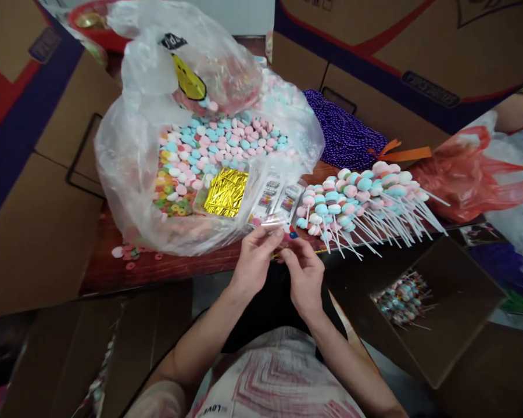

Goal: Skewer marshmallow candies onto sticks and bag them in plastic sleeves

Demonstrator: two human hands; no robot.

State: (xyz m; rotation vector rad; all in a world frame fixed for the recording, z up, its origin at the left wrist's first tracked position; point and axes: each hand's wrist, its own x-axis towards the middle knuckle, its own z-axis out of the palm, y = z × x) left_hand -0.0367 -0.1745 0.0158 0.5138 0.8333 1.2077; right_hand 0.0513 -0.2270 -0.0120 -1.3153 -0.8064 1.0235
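My left hand (255, 258) and my right hand (304, 277) meet at the table's front edge, both pinched on a small clear plastic wrapper (273, 220). Just beyond them lies a pile of pastel candy skewers (357, 200) on white sticks. A large clear plastic bag (126, 174) full of pink, blue and white candies (220, 142) stands on the table to the left. A bundle of gold twist ties (225, 191) and small printed packets (279, 197) lie at the bag's mouth.
Cardboard boxes surround the wooden table (157, 267). An open box (444, 313) at lower right holds several wrapped candy skewers (403, 299). Purple beads (346, 136) and a red plastic bag (466, 174) lie at the back right. Loose candy rings (128, 255) sit by the bag.
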